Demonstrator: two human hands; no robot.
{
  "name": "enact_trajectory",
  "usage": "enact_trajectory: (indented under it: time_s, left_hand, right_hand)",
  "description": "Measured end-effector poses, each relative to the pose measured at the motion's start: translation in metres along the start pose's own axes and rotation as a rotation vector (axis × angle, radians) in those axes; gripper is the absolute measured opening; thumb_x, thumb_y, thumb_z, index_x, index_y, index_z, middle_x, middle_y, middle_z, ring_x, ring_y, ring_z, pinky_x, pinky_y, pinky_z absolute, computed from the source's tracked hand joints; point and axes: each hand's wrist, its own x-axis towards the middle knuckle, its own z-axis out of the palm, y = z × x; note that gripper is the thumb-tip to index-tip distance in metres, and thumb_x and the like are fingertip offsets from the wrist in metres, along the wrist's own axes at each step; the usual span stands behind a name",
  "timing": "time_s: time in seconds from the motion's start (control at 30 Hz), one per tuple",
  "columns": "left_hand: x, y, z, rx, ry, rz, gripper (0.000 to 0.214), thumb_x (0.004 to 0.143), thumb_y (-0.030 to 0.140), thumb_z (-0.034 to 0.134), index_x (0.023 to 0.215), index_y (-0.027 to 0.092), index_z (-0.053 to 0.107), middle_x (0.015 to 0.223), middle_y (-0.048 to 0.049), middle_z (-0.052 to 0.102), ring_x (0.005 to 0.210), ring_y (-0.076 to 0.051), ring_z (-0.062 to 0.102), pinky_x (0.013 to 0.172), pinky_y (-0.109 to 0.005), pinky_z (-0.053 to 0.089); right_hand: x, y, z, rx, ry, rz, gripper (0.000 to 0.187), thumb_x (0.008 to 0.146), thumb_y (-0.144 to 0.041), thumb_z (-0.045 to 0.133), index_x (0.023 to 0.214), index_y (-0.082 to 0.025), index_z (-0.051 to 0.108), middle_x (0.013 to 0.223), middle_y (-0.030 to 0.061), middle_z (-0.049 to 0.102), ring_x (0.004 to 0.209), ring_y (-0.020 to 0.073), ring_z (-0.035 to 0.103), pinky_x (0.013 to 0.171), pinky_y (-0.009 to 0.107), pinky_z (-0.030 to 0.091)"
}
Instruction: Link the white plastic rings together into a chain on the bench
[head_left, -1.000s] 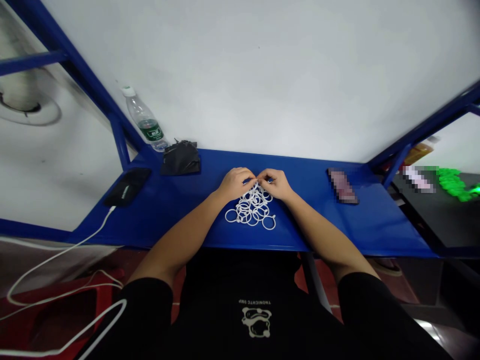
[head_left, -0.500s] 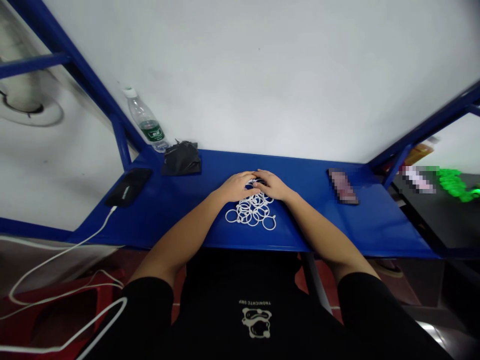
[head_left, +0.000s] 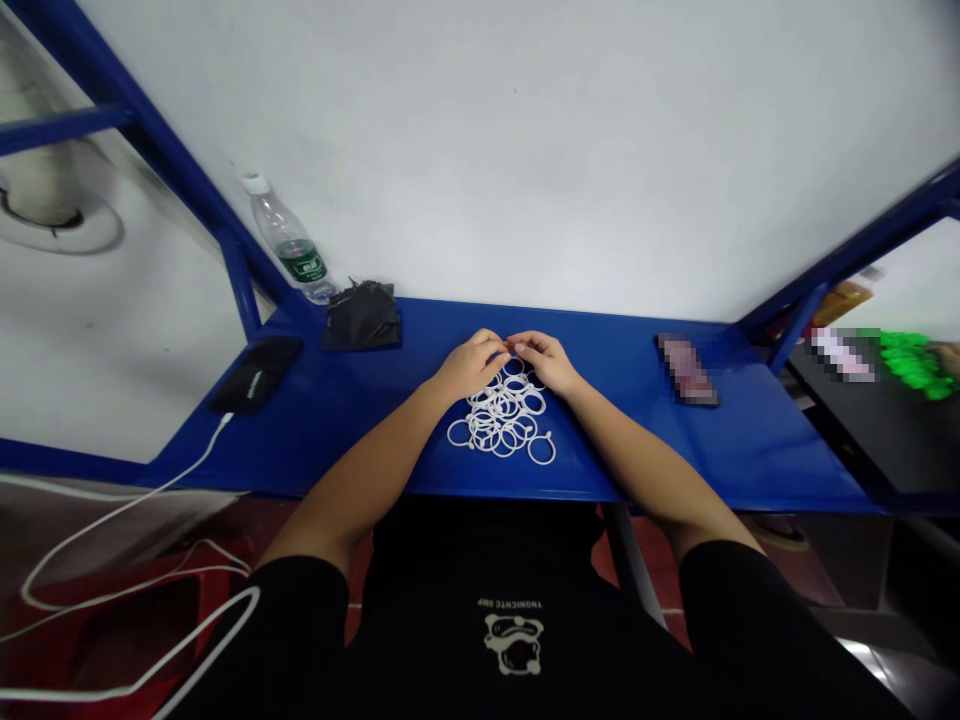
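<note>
A loose pile of white rings [head_left: 501, 408], each with a small knob or eyelet, lies on the blue table [head_left: 360, 420] in front of me. At the pile's far edge, my left hand [head_left: 474, 364] has its fingers curled and its thumb drawn near the forefinger. My right hand [head_left: 546, 362] faces it from the other side, fingers bent and thumb close in. The fingertips of both hands meet or almost meet just above the farthest ring. Whatever sits between them is too small or hidden to make out.
A plastic bottle [head_left: 296, 250] with a green label stands back left, beside a crumpled black bag [head_left: 363, 318]. A black device [head_left: 257, 375] with a white cable [head_left: 176, 478] lies at the left. A blurred-out phone-like object [head_left: 686, 370] is at the right. Bright green items [head_left: 916, 362] lie on a neighbouring surface.
Both hands have gone from cupping over the far rings to curled fingers, with the thumbs drawn back toward the forefingers. More of the pile shows, and it is spread slightly.
</note>
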Motion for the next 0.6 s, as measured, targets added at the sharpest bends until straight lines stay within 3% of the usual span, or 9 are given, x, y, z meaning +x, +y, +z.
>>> enact_trajectory:
  time_s: [0.1, 0.23, 0.4, 0.5, 0.6]
  left_hand:
    - [0.0, -0.001, 0.002, 0.018, -0.05, -0.001, 0.023, 0.109, 0.03, 0.056, 0.114, 0.021, 0.076, 0.119, -0.0086, 0.074, 0.108, -0.024, 0.072, 0.1, -0.041, 0.058]
    - [0.0, 0.0, 0.003, 0.004, -0.045, -0.009, 0.022, 0.108, 0.028, 0.058, 0.114, 0.021, 0.077, 0.111, -0.0078, 0.079, 0.1, -0.023, 0.074, 0.094, -0.039, 0.059]
    - [0.001, 0.001, 0.005, -0.107, 0.054, -0.037, 0.019, 0.103, 0.033, 0.065, 0.1, 0.021, 0.08, 0.094, -0.0045, 0.081, 0.079, -0.018, 0.072, 0.077, -0.032, 0.058]
    - [0.002, -0.003, 0.008, -0.204, 0.14, -0.096, 0.023, 0.103, 0.037, 0.063, 0.099, 0.021, 0.08, 0.087, -0.0037, 0.081, 0.075, -0.018, 0.074, 0.072, -0.03, 0.058]
    - [0.003, -0.009, 0.012, -0.288, 0.148, -0.129, 0.026, 0.103, 0.04, 0.062, 0.102, 0.02, 0.08, 0.085, -0.0038, 0.081, 0.073, -0.018, 0.076, 0.068, -0.029, 0.059]
  right_hand:
    - [0.0, 0.001, -0.008, -0.247, 0.067, -0.108, 0.031, 0.1, -0.047, 0.066, 0.113, -0.022, 0.079, 0.112, 0.0099, 0.083, 0.102, 0.0262, 0.075, 0.094, 0.044, 0.059]
    - [0.002, 0.0, -0.021, -0.621, -0.038, -0.263, 0.021, 0.096, -0.037, 0.071, 0.108, -0.023, 0.081, 0.109, 0.0102, 0.083, 0.102, 0.0285, 0.073, 0.101, 0.047, 0.053]
    - [0.007, 0.001, -0.023, -0.701, -0.137, -0.318, 0.011, 0.094, -0.032, 0.076, 0.097, -0.023, 0.081, 0.105, 0.0092, 0.083, 0.099, 0.027, 0.074, 0.102, 0.046, 0.051]
    - [0.005, -0.001, -0.019, -0.711, -0.147, -0.297, 0.007, 0.092, -0.022, 0.074, 0.09, -0.024, 0.08, 0.097, 0.0071, 0.081, 0.093, 0.0252, 0.072, 0.097, 0.043, 0.053]
    - [0.002, -0.004, -0.015, -0.744, -0.117, -0.261, 0.005, 0.092, -0.022, 0.075, 0.091, -0.023, 0.08, 0.095, 0.0073, 0.078, 0.092, 0.0247, 0.071, 0.091, 0.039, 0.054]
